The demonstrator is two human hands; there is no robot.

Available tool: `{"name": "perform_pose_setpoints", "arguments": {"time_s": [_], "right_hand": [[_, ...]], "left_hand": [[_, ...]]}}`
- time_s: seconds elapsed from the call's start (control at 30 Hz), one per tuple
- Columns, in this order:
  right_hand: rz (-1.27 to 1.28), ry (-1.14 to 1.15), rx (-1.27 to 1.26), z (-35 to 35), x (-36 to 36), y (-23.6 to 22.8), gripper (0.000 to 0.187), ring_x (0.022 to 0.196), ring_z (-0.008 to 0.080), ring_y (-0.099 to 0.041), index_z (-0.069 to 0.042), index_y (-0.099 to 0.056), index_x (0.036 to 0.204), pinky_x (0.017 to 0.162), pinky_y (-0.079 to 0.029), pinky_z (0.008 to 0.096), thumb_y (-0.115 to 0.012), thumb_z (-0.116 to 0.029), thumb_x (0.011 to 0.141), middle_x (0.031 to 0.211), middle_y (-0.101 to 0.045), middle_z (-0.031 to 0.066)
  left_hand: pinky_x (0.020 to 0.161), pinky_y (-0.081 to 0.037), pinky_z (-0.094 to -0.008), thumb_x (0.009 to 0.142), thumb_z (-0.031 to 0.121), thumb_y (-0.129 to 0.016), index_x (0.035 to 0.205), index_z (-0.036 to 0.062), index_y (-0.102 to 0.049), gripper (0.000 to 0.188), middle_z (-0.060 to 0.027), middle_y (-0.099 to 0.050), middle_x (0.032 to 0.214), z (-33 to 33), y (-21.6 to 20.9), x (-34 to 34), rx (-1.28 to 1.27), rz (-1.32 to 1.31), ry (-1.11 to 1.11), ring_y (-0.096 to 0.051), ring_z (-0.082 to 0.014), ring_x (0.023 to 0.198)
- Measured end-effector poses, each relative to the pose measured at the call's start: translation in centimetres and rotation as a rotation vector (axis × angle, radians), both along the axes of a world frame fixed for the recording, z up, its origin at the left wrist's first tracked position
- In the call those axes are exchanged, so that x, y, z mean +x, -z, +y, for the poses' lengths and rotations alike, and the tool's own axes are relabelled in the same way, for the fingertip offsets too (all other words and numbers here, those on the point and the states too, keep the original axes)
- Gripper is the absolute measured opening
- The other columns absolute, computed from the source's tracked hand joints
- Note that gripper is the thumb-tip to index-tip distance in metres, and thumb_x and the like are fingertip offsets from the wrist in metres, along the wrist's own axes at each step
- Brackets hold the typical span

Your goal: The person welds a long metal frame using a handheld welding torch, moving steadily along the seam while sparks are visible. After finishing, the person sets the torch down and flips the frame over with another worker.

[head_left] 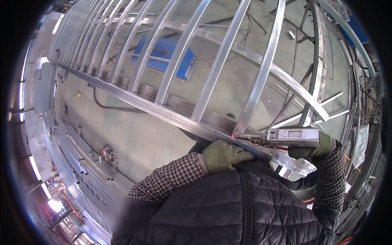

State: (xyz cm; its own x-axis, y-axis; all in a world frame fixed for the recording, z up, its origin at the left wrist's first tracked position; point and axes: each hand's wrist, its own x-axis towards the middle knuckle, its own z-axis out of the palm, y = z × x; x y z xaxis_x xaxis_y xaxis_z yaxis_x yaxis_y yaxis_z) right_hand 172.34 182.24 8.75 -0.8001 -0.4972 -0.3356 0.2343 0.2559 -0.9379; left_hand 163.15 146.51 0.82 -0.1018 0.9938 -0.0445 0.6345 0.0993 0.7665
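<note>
A handheld laser welding gun (293, 137), silver and boxy with a narrow nozzle, is gripped in my gloved right hand (312, 150). Its tip points left at the foot of a metal bar (261, 75), where a small pink-red light glows on the joint with the long metal rail (171, 118). My left hand (223, 157), in a green glove, lies just on my side of the rail with its fingers curled. Whatever those fingers may hold is hidden. Both hands are close to the rail's right end.
Parallel bars stretch away from the rail like a ladder, with a crosspiece (300, 87) running beneath them. A blue panel (163, 56) lies on the floor below. Stacked metal lengths (87, 173) fill the lower left. Loose strips (326, 106) and cables lie right.
</note>
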Motion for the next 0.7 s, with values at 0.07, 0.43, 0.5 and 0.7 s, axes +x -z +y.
{"name": "perform_pose_setpoints", "arguments": {"time_s": [0.07, 0.43, 0.5, 0.7], "right_hand": [[-0.026, 0.022, -0.034, -0.2, -0.1, 0.0, 0.057, 0.121, 0.0273, -0.069, 0.001, -0.061, 0.143, 0.105, -0.054, 0.0375, -0.081, -0.021, 0.095, 0.136, -0.07, 0.0165], [0.089, -0.035, -0.021, -0.4, -0.9, -0.6, 0.056, 0.124, 0.0269, -0.068, 0.002, -0.059, 0.146, 0.107, -0.054, 0.0371, -0.078, -0.02, 0.098, 0.14, -0.068, 0.0169], [0.088, -0.023, -0.045, -0.5, -0.8, -0.5, 0.056, 0.124, 0.0271, -0.068, 0.002, -0.058, 0.146, 0.107, -0.054, 0.0372, -0.078, -0.02, 0.098, 0.14, -0.068, 0.0171], [0.082, 0.019, -0.081, -0.5, -0.5, -0.2, 0.055, 0.122, 0.0281, -0.069, 0.002, -0.059, 0.145, 0.104, -0.055, 0.0378, -0.078, -0.02, 0.098, 0.137, -0.069, 0.017]], "left_hand": [[0.086, -0.061, -0.0425, 0.074, 0.03, -0.083, 0.136, 0.0234, -0.066, 0.065, -0.0063, -0.074, 0.116, 0.0, 0.3, 0.1, -0.019, -0.051, 0.007, -0.073, -0.0286, 0.102], [0.088, -0.058, -0.0455, 0.089, 0.03, -0.073, 0.123, 0.0189, -0.072, 0.035, -0.0103, -0.072, 0.107, 0.8, 0.1, -0.4, 0.272, 0.008, -0.12, -0.071, -0.0296, 0.099], [0.087, -0.058, -0.0451, 0.09, 0.029, -0.072, 0.122, 0.0188, -0.073, 0.034, -0.0103, -0.071, 0.106, 0.9, 0.1, -0.4, 0.259, 0.023, -0.111, -0.071, -0.0295, 0.099], [0.084, -0.058, -0.0442, 0.092, 0.028, -0.071, 0.119, 0.0183, -0.073, 0.029, -0.0104, -0.07, 0.103, 0.9, 0.0, -0.3, 0.236, 0.045, -0.098, -0.071, -0.029, 0.097]]}}
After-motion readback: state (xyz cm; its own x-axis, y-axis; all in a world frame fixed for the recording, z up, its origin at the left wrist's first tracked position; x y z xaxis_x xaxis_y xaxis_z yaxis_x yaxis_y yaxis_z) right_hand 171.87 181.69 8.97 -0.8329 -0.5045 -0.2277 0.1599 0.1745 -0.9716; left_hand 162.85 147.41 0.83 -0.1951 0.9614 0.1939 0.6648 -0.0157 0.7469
